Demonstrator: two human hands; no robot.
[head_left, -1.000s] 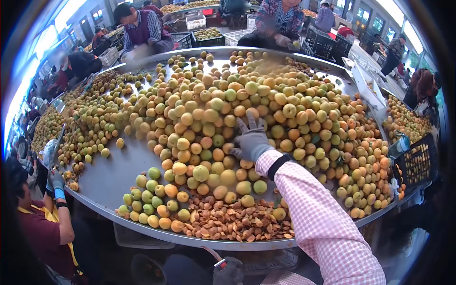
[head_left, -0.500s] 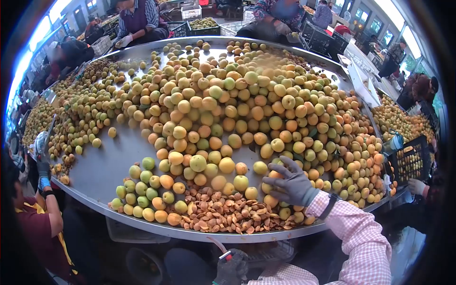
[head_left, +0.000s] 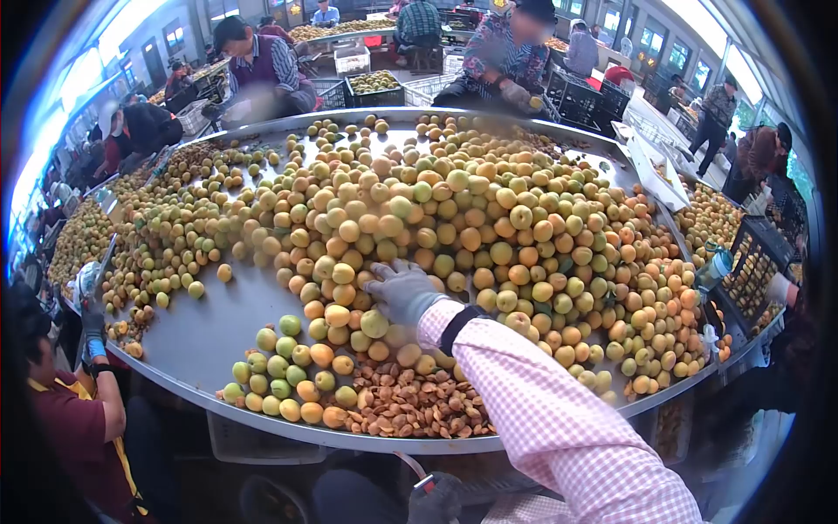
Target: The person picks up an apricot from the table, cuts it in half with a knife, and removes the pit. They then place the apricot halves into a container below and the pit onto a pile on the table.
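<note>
My right hand (head_left: 403,293), in a grey glove, reaches over the heap of apricots (head_left: 524,218) on a metal table. Its fingers are spread and rest on fruit in the middle of the heap; no apricot is plainly gripped. Low at the bottom edge, my left hand (head_left: 435,499), in a dark glove, is closed around a small hand tool (head_left: 425,481) with a thin curved end and a red part. Before the table's near rim lie brown apricot pits (head_left: 419,403), as they appear. A group of greener apricots (head_left: 279,367) sits left of them.
The raised rim (head_left: 305,433) curves along the near side of the table (head_left: 209,327). A black crate (head_left: 752,271) and a bottle (head_left: 717,266) stand at the right. Co-workers sit across the table, and a person in maroon (head_left: 78,419) is at the left.
My right hand has moved left and farther over the heap, away from the fruit beside the brown pits. The view has tilted up slightly. My left hand stays low with the tool.
</note>
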